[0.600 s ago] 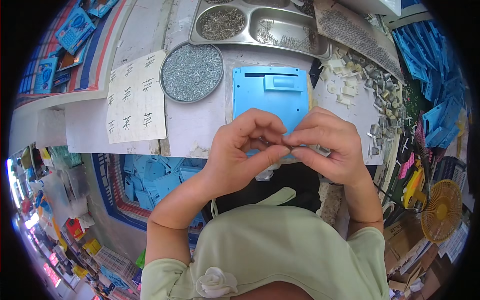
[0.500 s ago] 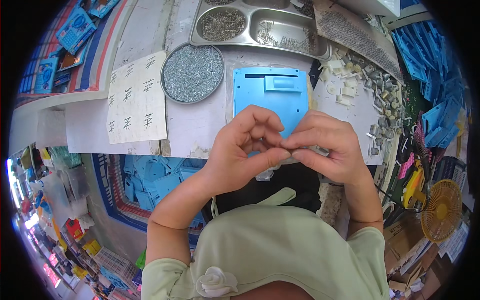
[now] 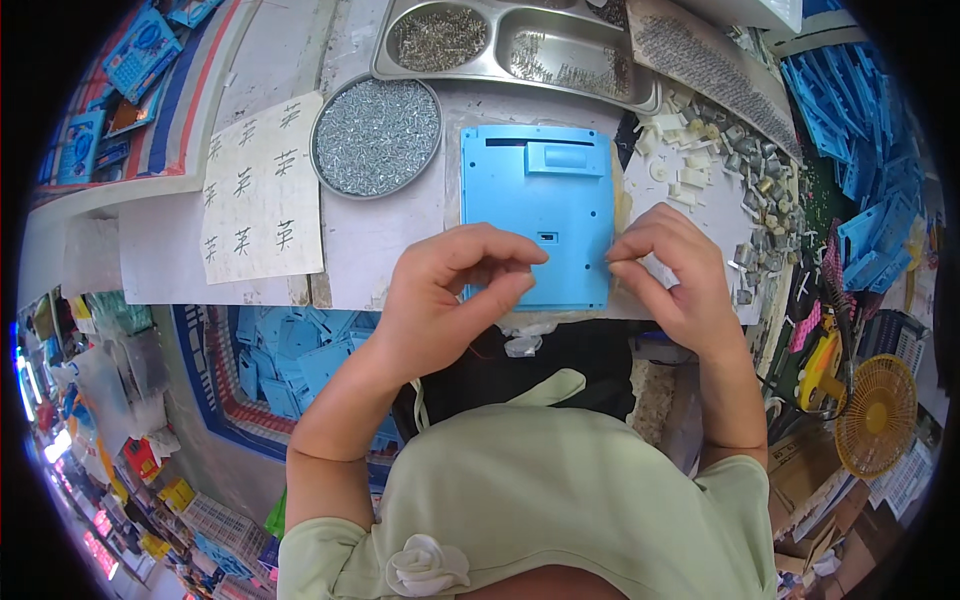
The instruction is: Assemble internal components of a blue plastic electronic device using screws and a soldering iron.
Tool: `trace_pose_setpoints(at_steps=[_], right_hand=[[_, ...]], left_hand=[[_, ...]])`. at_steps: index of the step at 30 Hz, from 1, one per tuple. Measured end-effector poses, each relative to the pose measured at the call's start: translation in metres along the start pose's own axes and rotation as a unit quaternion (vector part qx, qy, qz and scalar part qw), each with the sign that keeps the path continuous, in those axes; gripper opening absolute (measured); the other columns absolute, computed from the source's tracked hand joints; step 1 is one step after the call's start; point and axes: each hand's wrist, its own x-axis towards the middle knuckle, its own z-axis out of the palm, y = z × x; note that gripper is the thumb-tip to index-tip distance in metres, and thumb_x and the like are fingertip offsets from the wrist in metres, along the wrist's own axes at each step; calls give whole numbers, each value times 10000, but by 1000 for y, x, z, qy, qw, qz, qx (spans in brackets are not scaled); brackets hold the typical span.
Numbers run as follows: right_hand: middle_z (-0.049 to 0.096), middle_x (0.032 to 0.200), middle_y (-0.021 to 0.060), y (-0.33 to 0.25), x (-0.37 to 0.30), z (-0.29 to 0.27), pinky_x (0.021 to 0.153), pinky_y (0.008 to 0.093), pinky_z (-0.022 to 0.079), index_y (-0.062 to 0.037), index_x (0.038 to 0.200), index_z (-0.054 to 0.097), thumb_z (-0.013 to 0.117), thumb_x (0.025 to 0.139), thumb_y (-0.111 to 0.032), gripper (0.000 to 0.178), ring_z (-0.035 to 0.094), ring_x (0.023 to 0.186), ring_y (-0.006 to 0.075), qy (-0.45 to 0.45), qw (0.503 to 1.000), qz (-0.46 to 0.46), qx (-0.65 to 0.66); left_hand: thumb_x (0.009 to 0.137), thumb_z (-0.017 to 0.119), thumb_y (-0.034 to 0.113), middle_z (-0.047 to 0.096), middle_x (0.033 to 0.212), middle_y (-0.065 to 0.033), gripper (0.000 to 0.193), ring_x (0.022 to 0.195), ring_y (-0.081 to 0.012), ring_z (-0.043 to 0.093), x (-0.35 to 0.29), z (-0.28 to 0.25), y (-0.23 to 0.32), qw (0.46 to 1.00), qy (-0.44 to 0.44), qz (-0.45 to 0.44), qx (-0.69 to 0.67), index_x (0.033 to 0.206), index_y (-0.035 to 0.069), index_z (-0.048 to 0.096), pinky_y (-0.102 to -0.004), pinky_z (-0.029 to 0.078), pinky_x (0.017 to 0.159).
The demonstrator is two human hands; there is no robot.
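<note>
Green top: The worker's pale green top (image 3: 530,480), a white cloth flower on it, stood nearest, against the table's edge.
Left hand: The left hand (image 3: 435,290) hung over the near left part of the case, thumb and forefinger curved toward each other with a gap between the tips and nothing visible in it.
Right hand: The right hand (image 3: 685,280) bent in at the case's right edge, thumb and forefinger tips close together; I could not tell whether they pinched anything.
Blue case: The blue case (image 3: 510,205) lay flat on the table (image 3: 360,240) between and beyond the hands, its raised box at the far end.
Progress: The visible side looked whole, with a small opening near its middle. Its round holes showed dark, and I judged them unfilled; how much work remained inside was hidden.
Screws: A round dish of silver screws (image 3: 376,135) sat left of the case, amply stocked.
Motors: Small motors (image 3: 770,190) and white plastic pieces (image 3: 690,180) lay loose to the right.
Metal tray: Beyond everything, the metal tray (image 3: 495,50) held small metal bits in separate compartments.
</note>
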Motion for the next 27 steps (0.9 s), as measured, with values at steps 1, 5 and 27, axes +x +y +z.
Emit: trace_pose_setpoints(at_steps=[1, 5, 27], right_hand=[[655, 855, 83, 1, -2, 2, 692, 371, 496, -43, 909, 682, 757, 788, -26, 143, 611, 793, 282, -12, 1000, -11, -27], [643, 836, 76, 1, -3, 10, 689, 384, 501, -53, 895, 674, 764, 769, -42, 156, 603, 802, 287, -38, 993, -44, -106], [679, 1159, 64, 15, 166, -125, 982, 402, 493, -52, 1272, 612, 648, 989, -311, 386, 575, 1222, 222, 116, 950, -126, 261]], left_hand=[[917, 668, -81, 666, 1000, -61, 173, 888, -103, 618, 0, -2, -1, 999, -8, 11, 29, 1085, -41, 682, -249, 507, 786], [925, 665, -58, 658, 964, -57, 131, 857, -97, 596, -2, -7, 0, 997, -5, 18, 74, 1054, -38, 675, -243, 488, 766], [823, 746, -12, 723, 896, -108, 129, 775, -280, 679, 8, 2, -4, 919, 25, 241, 310, 936, 28, 697, -367, 527, 707]])
